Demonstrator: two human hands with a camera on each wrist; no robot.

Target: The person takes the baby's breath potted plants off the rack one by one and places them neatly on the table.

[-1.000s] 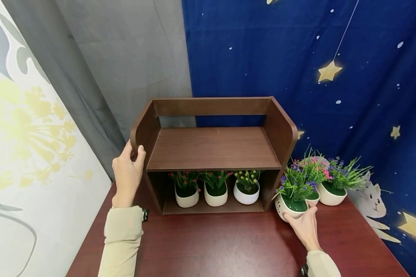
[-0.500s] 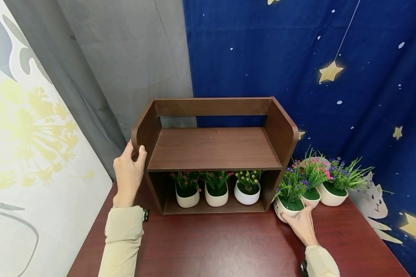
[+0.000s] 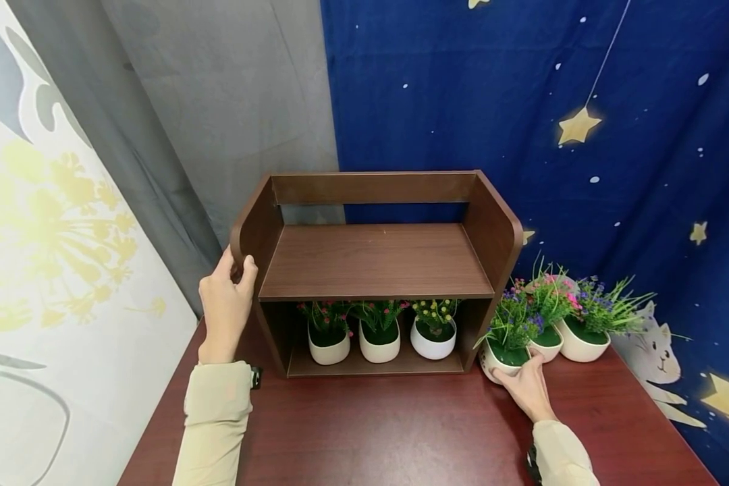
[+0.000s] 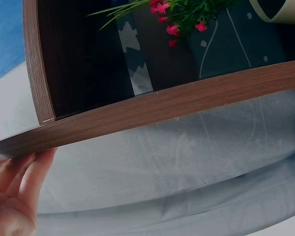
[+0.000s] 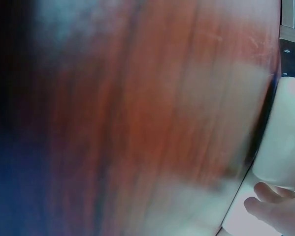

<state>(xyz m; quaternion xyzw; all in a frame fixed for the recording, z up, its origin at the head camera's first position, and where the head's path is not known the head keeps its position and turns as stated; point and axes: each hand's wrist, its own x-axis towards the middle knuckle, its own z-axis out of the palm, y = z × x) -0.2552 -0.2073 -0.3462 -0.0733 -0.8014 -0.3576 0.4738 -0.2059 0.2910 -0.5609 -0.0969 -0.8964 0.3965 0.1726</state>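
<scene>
A brown two-tier wooden shelf [image 3: 376, 260] stands on the table. My left hand [image 3: 226, 307] grips the front edge of its left side panel, fingers outside and thumb inside; in the left wrist view the fingers [image 4: 31, 179] press against that panel. At the shelf's right side, my right hand [image 3: 527, 388] holds the rim of a white potted plant [image 3: 505, 354] with purple flowers, thumb at the front. The right wrist view shows a white pot [image 5: 285, 137] and fingertips [image 5: 258, 206] beside it. Part of the held plant is hidden behind the hand.
Three white potted plants stand on the lower tier: two pink-flowered [image 3: 328, 347] [image 3: 379, 344] and one yellow-flowered [image 3: 433, 341]. Right of the shelf, behind the held plant, are a pink-flowered pot [image 3: 547, 344] and a purple-flowered pot [image 3: 583, 344]. Curtains [image 3: 413, 88] hang behind the reddish table [image 3: 370, 432].
My right hand and the plant it holds have shifted slightly left and back, closer against the shelf's right side. My left hand keeps its grip on the panel.
</scene>
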